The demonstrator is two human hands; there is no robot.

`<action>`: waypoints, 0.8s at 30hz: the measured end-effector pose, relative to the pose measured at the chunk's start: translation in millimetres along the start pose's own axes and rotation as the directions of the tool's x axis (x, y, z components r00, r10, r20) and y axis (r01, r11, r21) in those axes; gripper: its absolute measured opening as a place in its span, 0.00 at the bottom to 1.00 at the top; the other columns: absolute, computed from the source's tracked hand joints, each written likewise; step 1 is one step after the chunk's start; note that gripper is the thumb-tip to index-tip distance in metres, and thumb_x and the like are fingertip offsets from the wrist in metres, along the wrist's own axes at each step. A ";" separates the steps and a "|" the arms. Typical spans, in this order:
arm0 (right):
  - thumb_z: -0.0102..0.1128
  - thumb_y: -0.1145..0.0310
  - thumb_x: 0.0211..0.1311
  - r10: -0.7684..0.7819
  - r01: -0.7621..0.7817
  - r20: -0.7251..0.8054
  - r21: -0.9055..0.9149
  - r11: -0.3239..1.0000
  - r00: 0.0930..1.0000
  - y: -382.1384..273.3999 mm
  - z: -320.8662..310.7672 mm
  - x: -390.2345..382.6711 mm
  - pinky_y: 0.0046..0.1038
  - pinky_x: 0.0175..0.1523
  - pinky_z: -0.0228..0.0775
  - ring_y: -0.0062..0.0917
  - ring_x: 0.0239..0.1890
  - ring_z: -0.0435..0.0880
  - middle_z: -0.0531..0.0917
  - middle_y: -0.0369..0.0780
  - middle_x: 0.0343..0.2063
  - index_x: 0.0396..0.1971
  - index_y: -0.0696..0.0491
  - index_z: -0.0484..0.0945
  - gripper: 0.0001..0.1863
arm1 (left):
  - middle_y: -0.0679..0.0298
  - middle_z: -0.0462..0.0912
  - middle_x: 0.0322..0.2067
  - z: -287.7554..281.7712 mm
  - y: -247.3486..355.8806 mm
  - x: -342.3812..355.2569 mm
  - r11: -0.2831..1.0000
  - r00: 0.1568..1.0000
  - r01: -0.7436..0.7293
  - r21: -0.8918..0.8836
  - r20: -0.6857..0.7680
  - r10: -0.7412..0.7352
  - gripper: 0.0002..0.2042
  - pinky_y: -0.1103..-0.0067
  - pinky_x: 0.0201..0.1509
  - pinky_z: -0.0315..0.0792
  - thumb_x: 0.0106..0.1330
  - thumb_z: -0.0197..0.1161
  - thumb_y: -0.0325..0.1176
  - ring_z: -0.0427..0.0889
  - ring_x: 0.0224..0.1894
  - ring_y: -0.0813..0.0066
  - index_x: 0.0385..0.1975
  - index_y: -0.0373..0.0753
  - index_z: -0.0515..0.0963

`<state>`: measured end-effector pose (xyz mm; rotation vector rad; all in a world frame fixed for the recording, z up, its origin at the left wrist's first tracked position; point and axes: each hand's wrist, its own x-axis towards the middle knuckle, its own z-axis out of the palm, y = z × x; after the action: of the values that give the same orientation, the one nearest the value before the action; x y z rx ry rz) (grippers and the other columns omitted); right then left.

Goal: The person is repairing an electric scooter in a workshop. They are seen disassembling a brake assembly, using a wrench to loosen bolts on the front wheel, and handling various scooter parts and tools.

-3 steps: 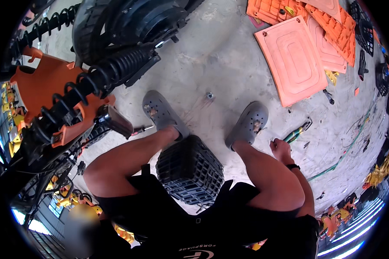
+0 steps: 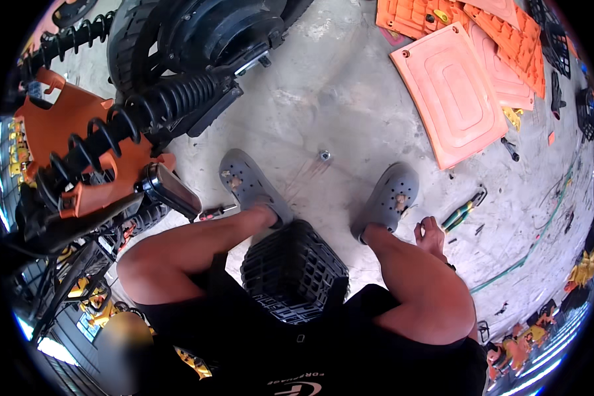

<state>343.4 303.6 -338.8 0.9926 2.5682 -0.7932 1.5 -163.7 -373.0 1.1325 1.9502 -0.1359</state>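
Note:
My right hand (image 2: pixel 430 236) is low beside my right shin, its fingers curled in; whether anything is in them is hidden. Just beyond it on the floor lies a hand tool with green and yellow handles, pliers-like (image 2: pixel 461 212). My left hand does not show. A small metal fastener (image 2: pixel 325 156) rests on the concrete between my grey clogs. Near my left clog is a screwdriver (image 2: pixel 216 212) with a red and black handle. I sit over a black plastic crate (image 2: pixel 294 270), framed by my bare knees.
To the left stands a vehicle part with a black coil-spring shock absorber (image 2: pixel 112 142), an orange body panel (image 2: pixel 66 132) and a black-tyred wheel (image 2: pixel 129 49). Orange panels (image 2: pixel 450 99) are piled at the far right. A green cord (image 2: pixel 518 263) trails along the floor on the right.
The whole view has shifted slightly. My right wrist, with its dark band, is now mostly behind my knee, and the curled fingers have turned a little.

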 end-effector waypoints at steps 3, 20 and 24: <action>0.55 0.70 0.54 0.072 -0.061 -0.118 0.099 0.993 0.990 4.6 37.0 -11.6 0.43 0.32 0.69 0.44 0.30 0.77 0.74 0.43 0.32 0.34 0.53 0.68 0.09 | 0.60 0.83 0.37 30.8 -10.2 79.1 0.987 0.994 -0.079 0.140 -0.062 0.088 0.14 0.75 0.42 0.76 0.57 0.60 0.37 0.83 0.40 0.65 0.41 0.38 0.78; 0.49 0.69 0.57 0.421 -0.411 0.003 0.221 0.884 0.907 23.4 94.5 -163.6 0.34 0.37 0.78 0.33 0.22 0.85 0.84 0.47 0.27 0.43 0.53 0.77 0.14 | 0.58 0.83 0.34 -92.1 22.7 6.1 0.937 0.956 -0.083 0.338 -0.238 0.170 0.17 0.74 0.39 0.76 0.55 0.61 0.37 0.83 0.38 0.64 0.43 0.36 0.77; 0.44 0.68 0.56 0.616 -0.617 0.054 0.130 0.776 0.786 -3.7 84.3 -181.8 0.37 0.45 0.75 0.38 0.32 0.85 0.84 0.48 0.28 0.42 0.55 0.77 0.17 | 0.58 0.83 0.34 -128.6 26.4 22.2 0.909 0.946 -0.130 0.396 -0.226 0.233 0.18 0.74 0.39 0.76 0.55 0.62 0.37 0.83 0.37 0.64 0.44 0.36 0.76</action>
<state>477.7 155.3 -327.1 1.7403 1.9701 -0.7753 -62.9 -72.9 -299.9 1.6572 2.0957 -0.2779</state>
